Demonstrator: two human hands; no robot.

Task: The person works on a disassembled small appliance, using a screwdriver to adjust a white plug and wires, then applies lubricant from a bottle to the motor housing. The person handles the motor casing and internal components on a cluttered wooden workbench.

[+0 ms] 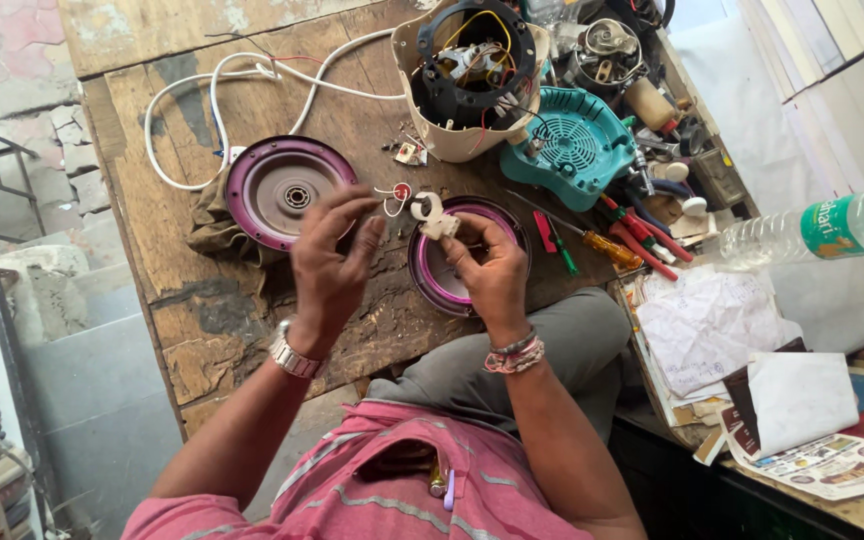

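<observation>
- Right hand [492, 265]: pinching small white plastic part [432, 214] above the table [182, 250]
- Left hand [330, 255]: fingers loosely curled, empty, just beside the part
- Purple round discs: two, one [277, 190] under each hand
- Cream appliance housing [467, 85]: one, holding motor and wiring
- Teal fan cover [567, 145]: one

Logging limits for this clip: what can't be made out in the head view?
- Small white part: shape partly hidden by the right hand pinching it.
- Left hand: palm faces away; any contents unseen.
- Plastic bottle: cut off by the right edge.
- Cream housing: wiring inside too small and tangled to trace.
</observation>
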